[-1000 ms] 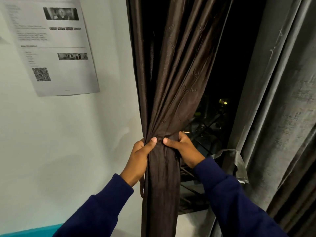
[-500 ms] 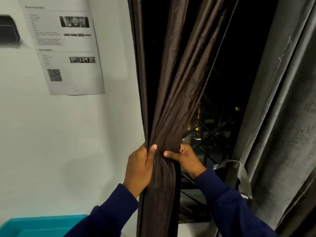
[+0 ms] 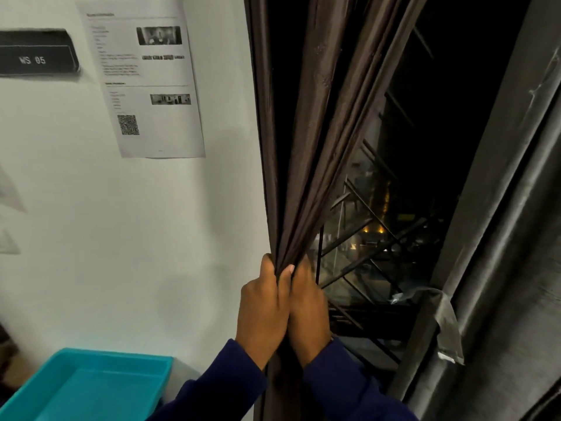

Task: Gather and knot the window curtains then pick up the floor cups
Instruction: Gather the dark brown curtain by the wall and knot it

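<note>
Left hand [image 3: 263, 305] and right hand [image 3: 307, 311] wrapped tight round bunched dark brown satin curtain [image 3: 306, 165]; soft, light, probably slippery; best gripped there.

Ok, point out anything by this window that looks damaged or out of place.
A strip of grey tape hangs loose and crumpled off the grey curtain, partly peeled. The printed sheet on the wall sits slightly crooked. Nothing else stands out.

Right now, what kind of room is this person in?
Probably a numbered work or study room, seen at night. A black wall plate reads WS 05, a printed notice with a QR code hangs beside it, and both hands grip a brown curtain at a barred window.
</note>
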